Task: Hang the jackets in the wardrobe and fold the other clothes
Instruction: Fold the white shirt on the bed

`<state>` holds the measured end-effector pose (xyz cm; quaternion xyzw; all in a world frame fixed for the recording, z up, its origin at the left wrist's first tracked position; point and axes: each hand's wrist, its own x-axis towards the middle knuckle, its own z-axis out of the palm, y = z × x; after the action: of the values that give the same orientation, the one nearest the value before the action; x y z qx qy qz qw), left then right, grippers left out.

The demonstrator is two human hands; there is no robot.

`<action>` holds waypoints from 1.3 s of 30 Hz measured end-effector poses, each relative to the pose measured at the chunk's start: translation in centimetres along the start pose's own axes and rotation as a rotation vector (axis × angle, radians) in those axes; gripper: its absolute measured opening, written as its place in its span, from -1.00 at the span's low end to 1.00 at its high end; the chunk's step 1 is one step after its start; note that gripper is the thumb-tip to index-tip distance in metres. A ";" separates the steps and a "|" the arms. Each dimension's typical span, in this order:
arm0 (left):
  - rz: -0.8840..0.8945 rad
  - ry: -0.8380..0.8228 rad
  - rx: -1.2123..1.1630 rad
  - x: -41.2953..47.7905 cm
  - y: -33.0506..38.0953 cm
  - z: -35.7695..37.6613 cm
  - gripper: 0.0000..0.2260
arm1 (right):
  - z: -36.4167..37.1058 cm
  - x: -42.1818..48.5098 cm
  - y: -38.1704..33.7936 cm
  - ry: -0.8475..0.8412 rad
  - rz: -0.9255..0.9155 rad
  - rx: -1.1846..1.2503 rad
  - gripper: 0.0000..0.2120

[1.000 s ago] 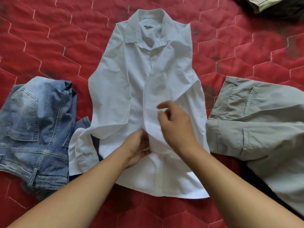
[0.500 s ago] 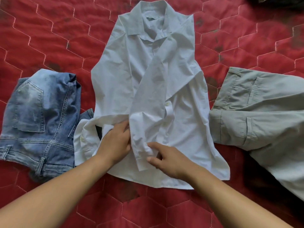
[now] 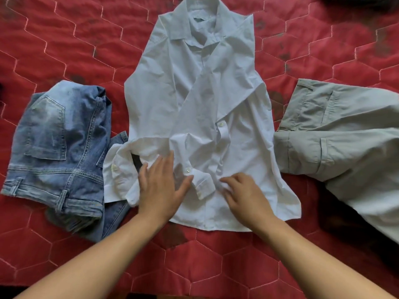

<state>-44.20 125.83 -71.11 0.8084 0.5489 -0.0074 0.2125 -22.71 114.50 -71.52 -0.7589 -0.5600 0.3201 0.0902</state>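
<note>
The red quilt (image 3: 64, 50) fills the frame. It is soft and stitched in hexagons, so I judge folds will set less crisply here than on a hard top. The white shirt (image 3: 172, 87) lies front-up in the centre, collar at the top edge and hem toward the bottom. One sleeve is folded diagonally across the chest from upper right to lower centre.

The shirt looks thin, light and limp. It should slide on itself, wrinkle easily and keep no shape unless pressed flat. It is best taken at the firmer parts, such as shoulder seams, side seams, hem corners or collar. Taken mid-panel it would only bunch.

Grey trousers (image 3: 345, 137) lie at the right, their waistband just beside the shirt's edge. Folded jeans (image 3: 60, 147) sit at the left, and the shirt's other sleeve overlaps one jeans leg. Sideways room is therefore tight. Bare quilt shows at upper left, upper right and along the bottom, so turning the hem upward looks the freest move.

The left hand (image 3: 158, 188) lies flat with fingers spread, pressing sleeve cloth at lower centre-left. The right hand (image 3: 246, 195) is blurred. Its fingers are loosely bent with the tips on the shirt front, and I see no cloth pinched. The cuff (image 3: 203, 184) lies between the hands, touching the left thumb. A small button (image 3: 220, 124) sits just above it.
</note>
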 end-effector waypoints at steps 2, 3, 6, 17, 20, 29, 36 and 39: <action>-0.007 -0.078 0.047 -0.1 0.8 0.8 -0.32 | 0.2 0.5 2.2 0.182 0.149 -0.230 -0.61; -0.006 -0.109 0.058 0.1 0.7 1.1 -0.31 | -0.2 0.5 3.4 0.192 0.233 -0.326 -0.56; 0.053 -0.143 0.159 0.6 -0.7 1.9 -0.27 | -0.8 -1.3 6.5 0.061 0.306 -0.470 -0.45; 0.018 -0.373 0.464 -3.4 -4.5 -0.4 -0.21 | -1.8 -3.6 4.7 -0.060 0.344 -0.473 -0.45; 0.101 -0.225 0.462 -0.9 -2.6 -3.0 -0.44 | -3.9 0.0 3.7 0.111 0.205 -0.414 -0.62; 0.241 -0.015 0.202 20.3 0.4 -2.9 -0.52 | -9.5 20.4 2.4 0.243 -0.071 -0.334 -0.51; 0.199 -0.186 0.308 30.9 1.0 0.5 -0.38 | -9.3 29.1 5.2 0.068 0.098 -0.425 -0.35; 0.188 -0.139 0.360 32.1 -0.5 0.3 -0.34 | -11.0 29.9 7.6 0.121 0.136 -0.441 -0.33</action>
<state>-31.79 154.25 -79.44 0.8784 0.4451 -0.1411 0.1017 -5.22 141.30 -78.25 -0.8139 -0.5576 0.1493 -0.0662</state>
